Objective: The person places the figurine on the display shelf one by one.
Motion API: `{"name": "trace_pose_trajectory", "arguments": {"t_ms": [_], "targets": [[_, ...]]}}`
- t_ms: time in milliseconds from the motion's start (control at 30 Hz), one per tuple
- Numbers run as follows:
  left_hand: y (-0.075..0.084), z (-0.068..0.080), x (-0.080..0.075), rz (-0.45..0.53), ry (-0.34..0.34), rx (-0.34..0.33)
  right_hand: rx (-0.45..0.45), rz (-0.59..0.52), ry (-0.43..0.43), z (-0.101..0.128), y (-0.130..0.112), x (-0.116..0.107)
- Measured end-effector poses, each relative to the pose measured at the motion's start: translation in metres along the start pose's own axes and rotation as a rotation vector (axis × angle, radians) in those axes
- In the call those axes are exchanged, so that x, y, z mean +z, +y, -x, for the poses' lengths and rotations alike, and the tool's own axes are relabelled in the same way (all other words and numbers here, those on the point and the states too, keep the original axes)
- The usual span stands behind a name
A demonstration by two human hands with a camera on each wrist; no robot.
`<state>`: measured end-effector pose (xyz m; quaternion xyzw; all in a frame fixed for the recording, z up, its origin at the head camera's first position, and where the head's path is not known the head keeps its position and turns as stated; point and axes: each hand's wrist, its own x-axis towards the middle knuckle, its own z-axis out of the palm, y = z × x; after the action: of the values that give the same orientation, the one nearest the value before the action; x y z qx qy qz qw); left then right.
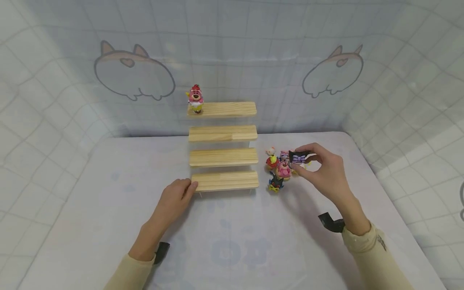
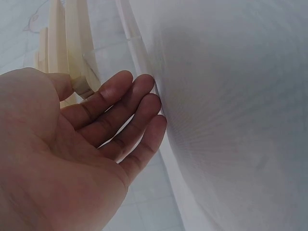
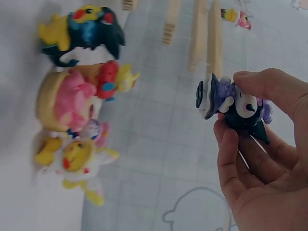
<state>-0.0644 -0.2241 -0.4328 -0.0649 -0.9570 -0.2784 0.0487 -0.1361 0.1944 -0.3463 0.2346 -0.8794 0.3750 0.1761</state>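
Note:
My right hand [image 1: 328,169] pinches a black-and-purple figurine [image 3: 243,103] between thumb and fingers. It is raised beside a cluster of small figurines on the table. That cluster includes a pink bear figurine [image 1: 284,170], a yellow figurine in a black hood [image 1: 276,183] and one in white and yellow [image 3: 76,156]. My left hand [image 1: 174,201] grips the left end of the lowest board of a stepped wooden shelf [image 1: 226,181], thumb against the board, other fingers bent below. A pink bear figurine with a red top [image 1: 195,98] stands at the left end of the top board.
The table [image 1: 224,233] has a pale cloth over it. Behind it hangs a grid-patterned curtain [image 1: 235,48] with animal drawings, and similar cloth flanks both sides. Clear supports show under the shelf's boards.

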Motion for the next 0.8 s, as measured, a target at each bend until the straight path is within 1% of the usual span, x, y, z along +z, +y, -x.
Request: {"name": "trace_pose_trajectory", "arguments": {"t_ms": [200,400,533,633,800], "targets": [[-0.001,-0.001,0.001,-0.003,0.006,0.004,-0.018,-0.018,-0.017,-0.020,-0.010,0.003],[-0.001,-0.001,0.001,0.008,-0.005,-0.006,-0.080,-0.042,-0.019,-0.044,-0.024,0.008],[0.000,-0.001,0.001,0.013,-0.012,-0.015,-0.117,-0.048,-0.046,-0.060,-0.035,0.011],[0.000,-0.001,0.001,0.009,-0.011,-0.019,-0.117,-0.043,-0.064,-0.071,-0.041,0.015],[0.001,0.000,0.001,0.009,-0.005,-0.014,-0.109,-0.098,-0.071,-0.089,-0.051,0.019]]}}
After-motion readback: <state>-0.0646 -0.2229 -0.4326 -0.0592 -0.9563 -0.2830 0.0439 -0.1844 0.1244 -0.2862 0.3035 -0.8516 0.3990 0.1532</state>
